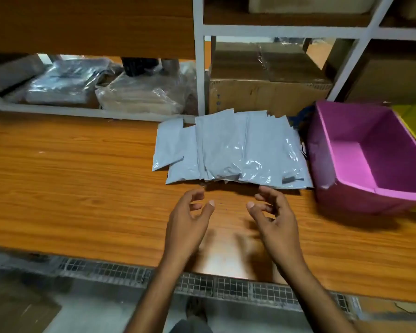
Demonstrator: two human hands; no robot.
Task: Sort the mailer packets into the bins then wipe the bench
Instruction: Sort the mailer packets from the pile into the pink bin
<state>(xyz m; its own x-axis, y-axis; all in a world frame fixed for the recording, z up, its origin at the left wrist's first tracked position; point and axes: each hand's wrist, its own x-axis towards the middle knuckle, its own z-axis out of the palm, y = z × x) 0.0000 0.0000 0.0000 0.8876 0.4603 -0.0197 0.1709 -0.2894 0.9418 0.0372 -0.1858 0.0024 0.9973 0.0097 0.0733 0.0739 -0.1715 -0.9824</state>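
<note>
On the wooden bench, grey mailer packets lie fanned near its back edge, just beyond my left hand and right hand, both relaxed and empty; the purple bin is nearer my right.

No readable text here
We spot marks on the cardboard box and mailer packets, mid-frame, all too blurry.

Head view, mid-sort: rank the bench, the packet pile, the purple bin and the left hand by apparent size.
1. bench, by far.
2. packet pile and purple bin: look alike, and the frame edge cuts the bin, so unranked.
3. left hand, smallest though nearest the camera.
</note>
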